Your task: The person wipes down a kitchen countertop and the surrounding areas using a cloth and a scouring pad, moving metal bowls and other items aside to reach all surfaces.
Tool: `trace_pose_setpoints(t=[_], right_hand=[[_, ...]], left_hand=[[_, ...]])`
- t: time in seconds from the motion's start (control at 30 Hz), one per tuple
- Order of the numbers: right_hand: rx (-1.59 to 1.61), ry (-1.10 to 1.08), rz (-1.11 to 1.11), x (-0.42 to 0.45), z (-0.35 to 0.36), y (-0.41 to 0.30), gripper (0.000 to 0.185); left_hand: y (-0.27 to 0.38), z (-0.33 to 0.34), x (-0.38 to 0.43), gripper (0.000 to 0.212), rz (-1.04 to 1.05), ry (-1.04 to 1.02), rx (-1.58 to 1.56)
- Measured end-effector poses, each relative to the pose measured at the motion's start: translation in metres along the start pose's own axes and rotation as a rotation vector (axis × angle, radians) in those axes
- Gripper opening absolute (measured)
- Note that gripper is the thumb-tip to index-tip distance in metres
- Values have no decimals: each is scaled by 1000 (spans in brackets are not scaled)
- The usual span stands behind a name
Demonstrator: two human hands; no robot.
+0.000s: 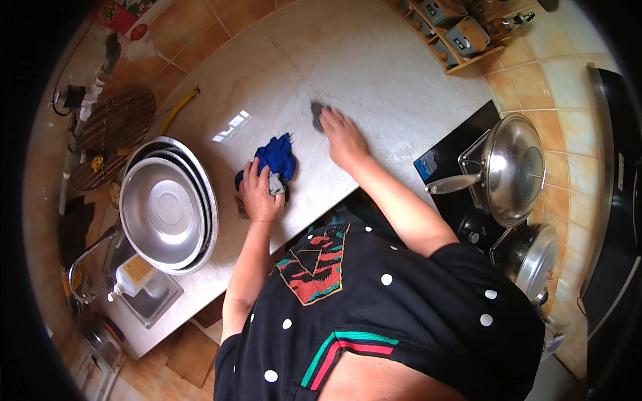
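My left hand (261,194) rests on a bunched blue cloth (277,156) and a small grey cloth (276,184) near the front edge of the stone countertop (241,70). Something brown shows beneath that hand's outer side. Farther back and to the right, my right hand (346,135) presses a dark grey scouring pad (317,116) on the countertop, fingertips over its edge. The pad and fingers look slightly blurred. Whether the left fingers grip the cloth or only lie on it is partly hidden.
Nested steel basins (168,210) stand left, beside a sink (155,301) with a white bottle (135,274). A lidded pan (514,170) sits on the black gas stove (451,135) at right, a lidded pot (536,260) nearer. A wooden rack (471,62) stands at the back right.
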State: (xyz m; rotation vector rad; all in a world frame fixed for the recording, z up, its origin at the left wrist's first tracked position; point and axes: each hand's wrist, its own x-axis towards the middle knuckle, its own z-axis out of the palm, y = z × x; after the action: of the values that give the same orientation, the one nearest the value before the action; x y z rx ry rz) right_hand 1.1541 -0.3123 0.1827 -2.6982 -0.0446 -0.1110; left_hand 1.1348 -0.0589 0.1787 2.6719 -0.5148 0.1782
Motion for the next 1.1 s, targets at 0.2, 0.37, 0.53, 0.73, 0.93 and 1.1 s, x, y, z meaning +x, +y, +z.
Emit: trace_pose_setpoints(t=[0.2, 0.37, 0.53, 0.73, 0.93, 1.1], right_hand=[[-25, -64, -64, -29, 3, -3, 48], [-25, 8, 30, 86, 7, -4, 48], [-75, -67, 91, 27, 6, -2, 49], [-279, 112, 488, 2, -10, 60, 46], [-115, -46, 122, 41, 15, 16, 48], [-426, 92, 771, 43, -24, 94, 50]], left_hand=[[3, -6, -2, 44, -14, -18, -6], [8, -5, 9, 44, 24, -8, -22], [-2, -3, 2, 47, 8, -22, -9], [1, -2, 1, 49, 6, -43, -15], [-2, 0, 3, 48, 16, -50, -17], [-2, -2, 1, 45, 0, -39, -26]])
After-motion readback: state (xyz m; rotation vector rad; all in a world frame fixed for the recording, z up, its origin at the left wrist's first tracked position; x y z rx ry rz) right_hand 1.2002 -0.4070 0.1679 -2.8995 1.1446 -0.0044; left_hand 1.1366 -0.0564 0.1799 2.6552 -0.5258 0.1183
